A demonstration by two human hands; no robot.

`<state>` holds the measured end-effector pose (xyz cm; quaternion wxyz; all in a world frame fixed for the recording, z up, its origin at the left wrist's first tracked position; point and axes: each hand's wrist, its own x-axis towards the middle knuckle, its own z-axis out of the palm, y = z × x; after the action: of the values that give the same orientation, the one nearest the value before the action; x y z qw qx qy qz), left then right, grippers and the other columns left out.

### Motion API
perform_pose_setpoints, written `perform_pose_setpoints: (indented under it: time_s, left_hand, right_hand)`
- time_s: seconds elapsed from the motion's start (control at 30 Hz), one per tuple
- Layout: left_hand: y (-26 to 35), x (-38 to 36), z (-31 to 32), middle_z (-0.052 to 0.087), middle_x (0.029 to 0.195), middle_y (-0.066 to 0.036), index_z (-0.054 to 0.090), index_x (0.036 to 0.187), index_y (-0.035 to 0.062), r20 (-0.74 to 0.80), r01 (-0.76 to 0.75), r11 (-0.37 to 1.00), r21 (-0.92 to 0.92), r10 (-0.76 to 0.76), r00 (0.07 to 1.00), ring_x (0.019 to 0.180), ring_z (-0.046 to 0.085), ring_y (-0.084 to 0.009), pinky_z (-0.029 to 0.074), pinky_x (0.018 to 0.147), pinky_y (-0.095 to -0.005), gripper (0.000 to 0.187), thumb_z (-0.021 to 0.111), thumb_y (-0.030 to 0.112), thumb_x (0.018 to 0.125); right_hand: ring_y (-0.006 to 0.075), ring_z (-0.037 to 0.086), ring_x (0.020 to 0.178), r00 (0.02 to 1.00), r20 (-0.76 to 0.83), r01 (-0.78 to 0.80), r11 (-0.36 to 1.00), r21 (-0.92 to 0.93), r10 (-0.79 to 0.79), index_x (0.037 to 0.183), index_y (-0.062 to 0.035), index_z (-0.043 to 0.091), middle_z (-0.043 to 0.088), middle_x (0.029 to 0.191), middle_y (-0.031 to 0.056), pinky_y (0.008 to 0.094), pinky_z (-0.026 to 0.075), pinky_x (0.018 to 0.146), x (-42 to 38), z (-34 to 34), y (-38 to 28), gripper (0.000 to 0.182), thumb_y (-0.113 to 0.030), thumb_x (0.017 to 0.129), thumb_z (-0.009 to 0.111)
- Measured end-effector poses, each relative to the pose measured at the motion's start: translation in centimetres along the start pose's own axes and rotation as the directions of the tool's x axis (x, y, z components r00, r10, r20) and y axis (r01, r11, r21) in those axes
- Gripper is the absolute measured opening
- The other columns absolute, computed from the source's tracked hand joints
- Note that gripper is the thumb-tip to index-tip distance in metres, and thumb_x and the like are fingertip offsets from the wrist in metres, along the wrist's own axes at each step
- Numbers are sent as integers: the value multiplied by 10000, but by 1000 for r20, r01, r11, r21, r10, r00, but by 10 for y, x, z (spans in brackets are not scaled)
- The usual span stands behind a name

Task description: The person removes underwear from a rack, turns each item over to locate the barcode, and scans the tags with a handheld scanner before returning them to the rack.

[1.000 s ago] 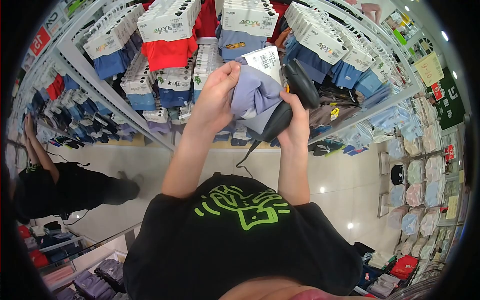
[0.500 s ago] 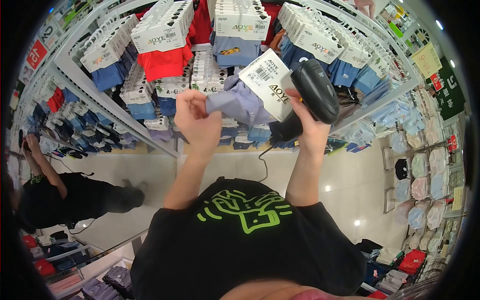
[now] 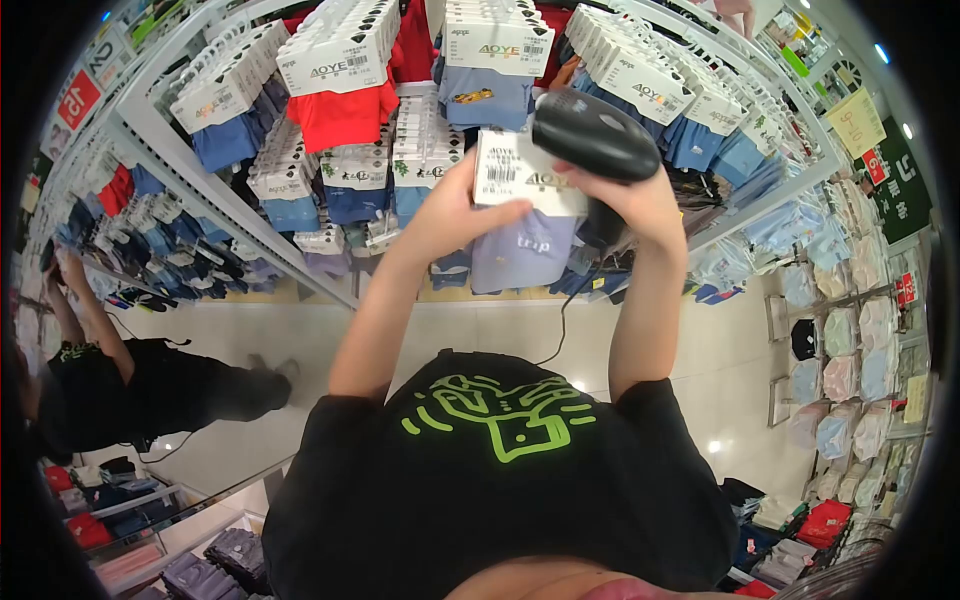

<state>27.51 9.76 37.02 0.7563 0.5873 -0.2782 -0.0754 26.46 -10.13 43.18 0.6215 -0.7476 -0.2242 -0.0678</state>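
Note:
A lavender pair of underpants printed "trip" hangs from its white AOYE header card in front of me. My left hand is closed on the card's left side, thumb across its lower front. My right hand is wrapped round a black barcode scanner, whose head sits over the card's upper right corner. The right fingers are close to the card's right edge; whether they also pinch it is hidden. A barcode shows on the card, left of the scanner.
A white rack ahead holds rows of carded underpants, including a red pair. The scanner's cord hangs toward the tiled floor. Folded garments hang on the right wall. At left, a mirror-like panel shows a person in black.
The underpants have turned upright with the print facing me. My left hand has moved from the cloth to the card. The scanner has risen and tilted leftward over the card.

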Motion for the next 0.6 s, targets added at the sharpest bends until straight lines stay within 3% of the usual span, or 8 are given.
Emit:
perform_pose_setpoints:
  time_s: [0.03, 0.13, 0.2, 0.23, 0.3, 0.5, 0.57, 0.6]
  left_hand:
    - [-5, 3, -1, 558, 1091, -96, 444, 1157, -52, -22, 135, 991, 6, -134, 991, 985, 541, -140, 434, 843, -273, 443, 645, 48, 775]
    - [-36, 6, -3, 596, 1029, -97, 497, 1100, -55, -138, 122, 979, -160, -145, 980, 934, 569, -138, 465, 801, -266, 348, 628, 38, 792]
    - [-44, 7, -3, 599, 1032, -98, 507, 1087, -52, -191, 62, 965, -256, -113, 975, 926, 574, -138, 466, 799, -269, 332, 627, 44, 793]
    - [-45, 6, -4, 602, 1035, -100, 516, 1073, -48, -235, 19, 939, -343, -106, 966, 919, 579, -138, 467, 797, -272, 315, 625, 51, 795]
    - [-44, 6, -11, 602, 1041, -103, 518, 1074, -49, -278, 24, 927, -375, -138, 951, 925, 579, -141, 466, 801, -275, 308, 619, 37, 796]
    - [-58, 10, -23, 596, 1060, -109, 518, 1073, -50, -336, -2, 937, -349, -123, 934, 942, 575, -143, 456, 820, -275, 314, 624, 9, 783]
    - [-57, 10, -22, 599, 1049, -103, 517, 1073, -51, -326, 42, 940, -338, -159, 932, 935, 574, -138, 456, 815, -273, 317, 628, 22, 785]
    - [-60, 11, -22, 622, 976, -88, 541, 1049, -45, -345, -13, 955, -297, -94, 934, 811, 604, -120, 492, 702, -255, 297, 640, 42, 783]
  right_hand:
    - [85, 589, 777, 999, 0, -50, 998, 32, 50, 943, 23, 593, 654, 820, 53, 233, 455, 720, 5, 1, 7, 313, -24, 656, 708]
    - [93, 595, 794, 997, -32, -62, 997, 56, 63, 948, 29, 593, 657, 829, 67, 231, 454, 727, 10, 3, 23, 310, -15, 659, 696]
    - [91, 590, 787, 940, -335, -30, 965, -262, -61, 976, 41, 585, 658, 830, 79, 231, 451, 728, 4, 2, 34, 335, -12, 662, 689]
    - [90, 585, 746, 915, -393, 11, 980, -198, -89, 963, 48, 596, 655, 801, 77, 231, 451, 700, -2, 8, 25, 320, -21, 666, 691]
    - [85, 577, 702, 892, -452, -88, 990, -114, 28, 924, 42, 615, 653, 780, 69, 232, 452, 653, -23, 22, 1, 279, -33, 669, 700]
    - [89, 592, 640, 956, -176, -251, 965, -69, 236, 819, 29, 615, 649, 716, 66, 250, 460, 603, -65, 73, -4, 199, -59, 669, 710]
    - [112, 600, 611, 965, -171, -225, 964, -144, 200, 792, 31, 601, 633, 665, 88, 265, 461, 577, -65, 85, 8, 196, -66, 658, 707]
    - [156, 611, 591, 977, -171, -162, 966, -200, 128, 768, 29, 588, 615, 640, 120, 285, 461, 560, -65, 89, 13, 185, -66, 652, 696]
